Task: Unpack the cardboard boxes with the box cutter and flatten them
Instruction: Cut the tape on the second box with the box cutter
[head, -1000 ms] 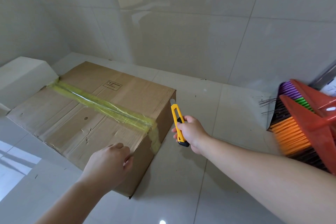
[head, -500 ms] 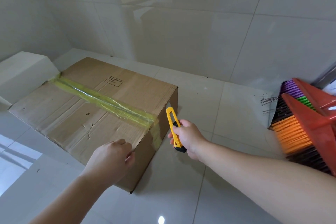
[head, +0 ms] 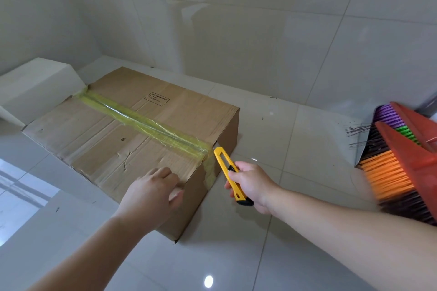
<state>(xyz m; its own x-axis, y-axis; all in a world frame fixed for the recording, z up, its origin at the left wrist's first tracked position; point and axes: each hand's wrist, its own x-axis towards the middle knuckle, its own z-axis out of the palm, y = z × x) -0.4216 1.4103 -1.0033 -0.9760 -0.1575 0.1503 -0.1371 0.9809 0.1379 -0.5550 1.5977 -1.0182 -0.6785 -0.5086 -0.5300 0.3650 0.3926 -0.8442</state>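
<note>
Step in hand: opening the first cardboard box (head: 132, 139), I judge; the seal is not cut yet.
Box place: it lies on the tiled floor (head: 272, 231), near the wall, flaps shut.
Tape: a yellowish tape strip (head: 146, 123) runs along the top seam and folds down over the near end.
Cutter: the yellow box cutter (head: 230, 176) points its tip at the tape's near end, just at the box edge; whether the blade touches I cannot tell.
Right hand (head: 254, 185): grip closed around the cutter's handle.
Left hand (head: 151, 192): fingers bent, resting on the near top corner, holding nothing, steadying the box.
Next move: probably a shallow cut along the seam, blade away from the left hand.
Contents: hidden, box is closed.
Beside: a colourful broom (head: 402, 163) at the right.
</note>
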